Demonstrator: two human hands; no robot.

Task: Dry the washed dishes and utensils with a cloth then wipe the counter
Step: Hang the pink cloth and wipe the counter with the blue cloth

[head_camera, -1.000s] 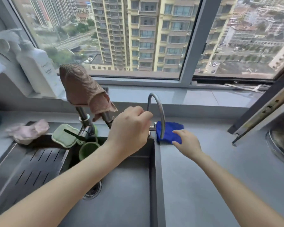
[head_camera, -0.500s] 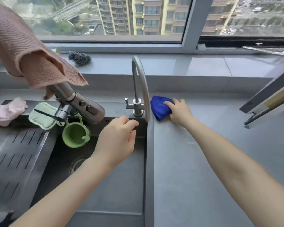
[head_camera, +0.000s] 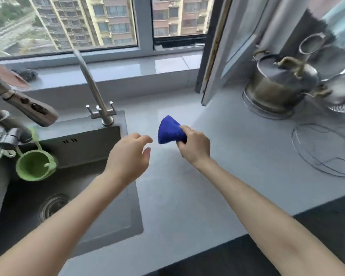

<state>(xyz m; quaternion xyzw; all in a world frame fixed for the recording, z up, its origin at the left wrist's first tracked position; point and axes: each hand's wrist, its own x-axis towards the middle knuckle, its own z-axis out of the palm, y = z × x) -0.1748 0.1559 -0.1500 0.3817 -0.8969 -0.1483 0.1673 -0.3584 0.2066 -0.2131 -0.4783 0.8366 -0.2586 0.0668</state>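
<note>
Right hand [head_camera: 195, 146] grips blue cloth [head_camera: 170, 130] above counter [head_camera: 187, 196]; left hand [head_camera: 127, 156] empty, loosely curled.

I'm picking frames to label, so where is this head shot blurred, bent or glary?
Head view: the steel pot and sprayer head at the edges are smeared; the blue cloth in the right hand is fairly sharp; wide-angle bend tilts the window frame; soft daylight, sheen on the windowsill, no hard shadows.
</note>
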